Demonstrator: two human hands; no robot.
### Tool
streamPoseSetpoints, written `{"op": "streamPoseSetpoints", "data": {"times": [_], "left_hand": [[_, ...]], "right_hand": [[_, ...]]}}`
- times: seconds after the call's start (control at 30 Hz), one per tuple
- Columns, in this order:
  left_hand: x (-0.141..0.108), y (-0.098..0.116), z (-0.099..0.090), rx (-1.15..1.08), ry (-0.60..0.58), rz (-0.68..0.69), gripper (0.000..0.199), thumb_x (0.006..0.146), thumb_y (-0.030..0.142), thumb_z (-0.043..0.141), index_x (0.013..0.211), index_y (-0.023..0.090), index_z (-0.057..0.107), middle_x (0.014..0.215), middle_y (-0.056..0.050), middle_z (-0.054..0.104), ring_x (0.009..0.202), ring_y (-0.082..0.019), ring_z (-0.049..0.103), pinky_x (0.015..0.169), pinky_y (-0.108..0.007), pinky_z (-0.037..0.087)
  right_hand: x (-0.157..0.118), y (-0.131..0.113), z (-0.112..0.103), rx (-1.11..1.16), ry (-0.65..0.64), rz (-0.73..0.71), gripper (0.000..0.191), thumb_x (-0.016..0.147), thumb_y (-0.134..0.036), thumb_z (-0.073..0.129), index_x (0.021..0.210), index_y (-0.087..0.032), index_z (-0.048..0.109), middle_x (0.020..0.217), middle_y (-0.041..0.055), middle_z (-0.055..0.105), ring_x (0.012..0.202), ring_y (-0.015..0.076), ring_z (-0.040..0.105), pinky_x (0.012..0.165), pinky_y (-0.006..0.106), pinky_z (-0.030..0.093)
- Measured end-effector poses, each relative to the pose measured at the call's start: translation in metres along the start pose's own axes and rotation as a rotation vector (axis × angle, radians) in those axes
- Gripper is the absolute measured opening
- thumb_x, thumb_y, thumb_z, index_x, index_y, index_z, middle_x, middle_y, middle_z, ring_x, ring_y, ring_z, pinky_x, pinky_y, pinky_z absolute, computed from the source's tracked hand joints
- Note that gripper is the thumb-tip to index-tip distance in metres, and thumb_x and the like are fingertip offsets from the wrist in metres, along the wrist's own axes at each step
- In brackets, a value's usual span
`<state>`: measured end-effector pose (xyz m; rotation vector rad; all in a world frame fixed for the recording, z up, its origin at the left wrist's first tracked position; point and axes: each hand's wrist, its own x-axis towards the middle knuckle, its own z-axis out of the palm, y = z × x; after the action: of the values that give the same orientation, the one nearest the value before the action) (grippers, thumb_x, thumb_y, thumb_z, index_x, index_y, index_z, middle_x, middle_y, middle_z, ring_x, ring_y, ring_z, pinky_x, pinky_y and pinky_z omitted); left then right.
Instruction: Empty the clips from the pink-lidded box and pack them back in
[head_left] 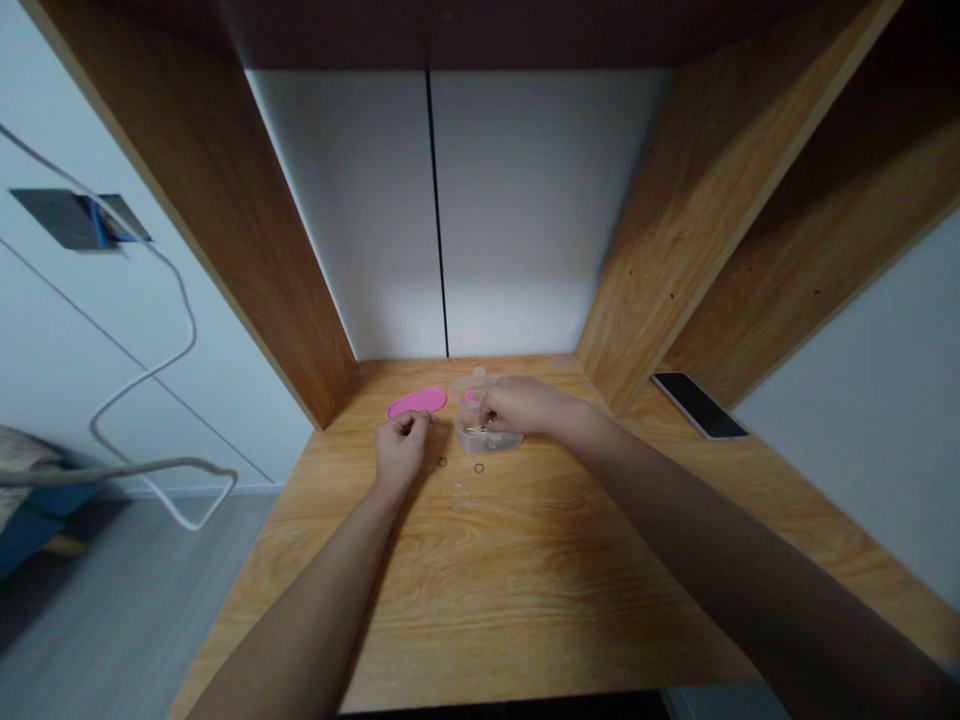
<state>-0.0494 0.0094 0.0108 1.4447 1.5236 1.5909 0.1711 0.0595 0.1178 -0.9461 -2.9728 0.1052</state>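
Note:
A clear plastic container with its clear lid raised at the back stands on the wooden desk, small items lying inside. My right hand reaches over it from the right, fingers pinched together at its opening; what they grip is hidden. My left hand rests just left of the container with thumb and fingertips together, and I cannot make out anything between them. Behind its fingertips lies a flat pink oval tray or lid. Small dark rings and several pale or clear rings lie in front of the container.
A dark-screened phone lies at the right beyond an upright wooden panel. Another wooden panel borders the desk on the left. A white cable hangs by the left wall.

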Motion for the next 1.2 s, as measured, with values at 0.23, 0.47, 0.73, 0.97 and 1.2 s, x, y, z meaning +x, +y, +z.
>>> {"op": "streamPoseSetpoints", "data": {"times": [0.23,0.47,0.73,0.97,1.2], "left_hand": [[-0.001,0.000,0.001,0.015,-0.022,0.004,0.033,0.087,0.038,0.059,0.070,0.016,0.076,0.064,-0.003,0.069,0.067,-0.019,0.064,0.066,-0.027,0.047],[-0.004,0.000,0.003,0.045,-0.067,0.029,0.034,0.089,0.037,0.056,0.072,0.015,0.075,0.064,-0.003,0.068,0.064,-0.016,0.060,0.063,-0.026,0.043],[-0.017,0.012,0.007,0.205,-0.263,0.342,0.021,0.086,0.036,0.068,0.099,0.019,0.071,0.079,-0.002,0.064,0.073,-0.017,0.058,0.070,-0.028,0.046],[-0.017,0.017,0.011,0.224,-0.419,0.429,0.031,0.076,0.038,0.081,0.100,0.022,0.070,0.107,-0.007,0.064,0.105,-0.024,0.059,0.093,-0.037,0.048],[-0.014,0.006,0.013,0.178,-0.433,0.407,0.020,0.084,0.031,0.075,0.099,0.020,0.071,0.106,-0.008,0.070,0.101,-0.024,0.063,0.091,-0.038,0.050]], "right_hand": [[0.012,0.000,0.004,-0.028,-0.041,0.017,0.015,0.075,-0.017,0.069,0.081,-0.024,0.082,0.085,0.0057,0.079,0.073,0.0194,0.067,0.058,0.028,0.031],[-0.002,-0.001,-0.008,0.075,0.031,0.058,0.017,0.089,-0.028,0.065,0.088,-0.023,0.081,0.087,0.0056,0.079,0.073,0.0176,0.068,0.060,0.026,0.034],[-0.006,-0.001,0.005,0.109,0.260,0.183,0.024,0.095,-0.033,0.058,0.105,-0.024,0.078,0.100,0.0048,0.079,0.082,0.0176,0.069,0.068,0.025,0.040],[0.022,-0.021,0.011,0.016,0.272,0.169,0.022,0.093,-0.026,0.058,0.100,-0.022,0.078,0.102,0.0072,0.077,0.100,0.0215,0.066,0.087,0.028,0.044],[0.075,-0.052,-0.001,-0.144,0.098,0.178,0.027,0.089,-0.017,0.060,0.110,-0.019,0.077,0.110,0.0135,0.076,0.107,0.0264,0.068,0.090,0.035,0.049]]}}
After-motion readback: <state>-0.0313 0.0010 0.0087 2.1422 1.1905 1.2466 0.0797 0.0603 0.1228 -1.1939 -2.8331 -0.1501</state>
